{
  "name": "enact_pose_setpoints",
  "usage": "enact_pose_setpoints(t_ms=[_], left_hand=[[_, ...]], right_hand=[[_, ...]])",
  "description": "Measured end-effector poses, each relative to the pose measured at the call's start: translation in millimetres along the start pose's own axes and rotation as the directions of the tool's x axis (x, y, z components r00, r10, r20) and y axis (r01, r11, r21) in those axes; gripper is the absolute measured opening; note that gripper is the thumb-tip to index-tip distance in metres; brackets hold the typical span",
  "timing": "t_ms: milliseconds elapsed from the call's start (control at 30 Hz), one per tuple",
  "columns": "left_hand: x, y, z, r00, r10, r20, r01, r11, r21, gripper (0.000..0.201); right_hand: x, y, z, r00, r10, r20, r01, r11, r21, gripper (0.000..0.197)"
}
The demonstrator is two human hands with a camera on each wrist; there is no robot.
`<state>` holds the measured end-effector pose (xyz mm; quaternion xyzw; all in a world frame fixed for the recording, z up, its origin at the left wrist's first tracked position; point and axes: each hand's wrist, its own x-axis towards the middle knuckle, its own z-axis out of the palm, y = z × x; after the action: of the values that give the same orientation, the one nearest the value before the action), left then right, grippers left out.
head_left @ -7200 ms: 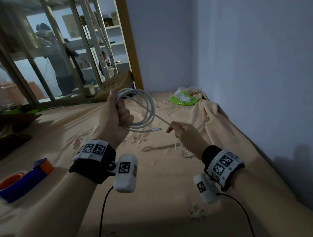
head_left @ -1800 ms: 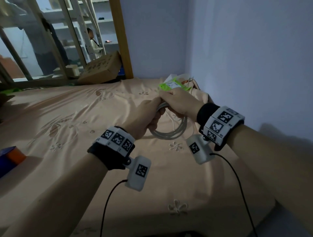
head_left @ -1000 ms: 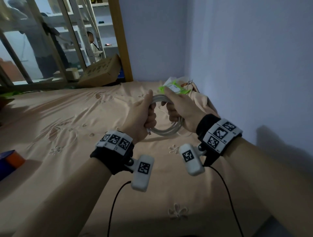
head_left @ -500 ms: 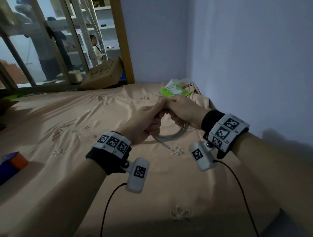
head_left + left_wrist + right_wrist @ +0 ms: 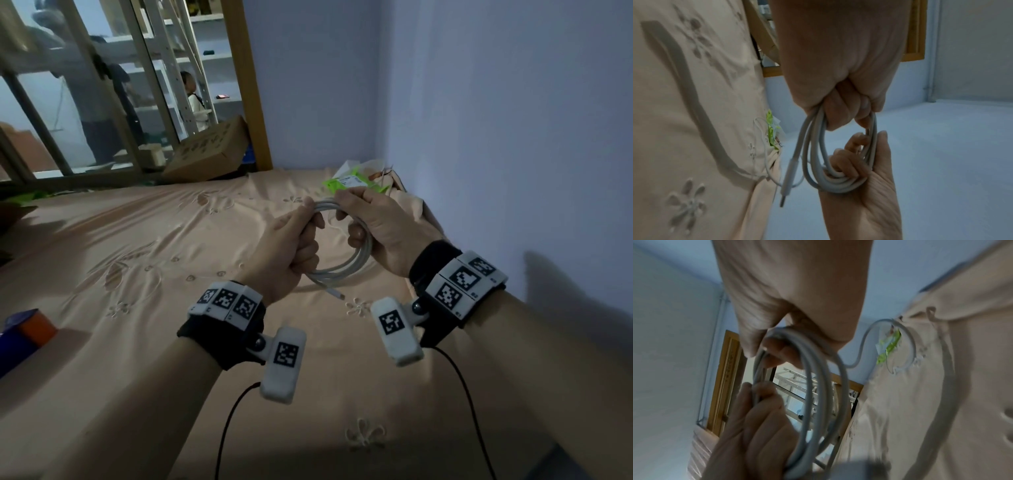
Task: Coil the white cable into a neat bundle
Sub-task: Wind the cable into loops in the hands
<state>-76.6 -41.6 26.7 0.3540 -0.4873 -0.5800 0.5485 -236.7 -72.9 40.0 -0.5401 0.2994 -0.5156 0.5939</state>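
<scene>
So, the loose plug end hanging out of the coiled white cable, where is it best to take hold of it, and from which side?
Pinch the straight white plug end by its stiff sleeve just behind the metal tip, coming from below the coiled white cable. It hangs free under the loops, clear of the left hand and the right hand, which both grip the coil.

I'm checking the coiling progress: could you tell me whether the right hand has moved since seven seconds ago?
Yes. The right hand has moved up and away, toward the green packet, and now grips the white cable.
</scene>
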Motion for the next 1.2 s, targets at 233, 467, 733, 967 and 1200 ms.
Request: enact_pose_setpoints(t_ms=[233,467,733,967,1200], left_hand=[[4,6,7,0.995,-0.079,0.066,0.07,0.99,0.124,0.037],[6,10,6,0.996,-0.017,0.091,0.017,1.0,-0.006,0.037],[7,-8,10,0.995,0.1,0.018,-0.096,0.983,-0.154,0.036],[12,9,9,0.995,-0.06,0.078,0.049,0.99,0.132,0.041],[11,4,13,0.999,0.034,0.013,-0.034,0.999,0.015,0.04]], right_hand=[[4,0,2,0.998,-0.062,-0.007,0.06,0.983,-0.176,0.012],[8,-9,1,0.999,-0.034,0.028,0.037,0.994,-0.105,0.019],[3,0,-1,0.994,-0.013,-0.112,0.031,0.987,0.161,0.014],[7,-6,-5,0.999,-0.032,0.032,0.038,0.98,-0.197,0.014],[8,-4,-2,0.999,-0.027,0.046,0.031,0.997,-0.067,0.013]])
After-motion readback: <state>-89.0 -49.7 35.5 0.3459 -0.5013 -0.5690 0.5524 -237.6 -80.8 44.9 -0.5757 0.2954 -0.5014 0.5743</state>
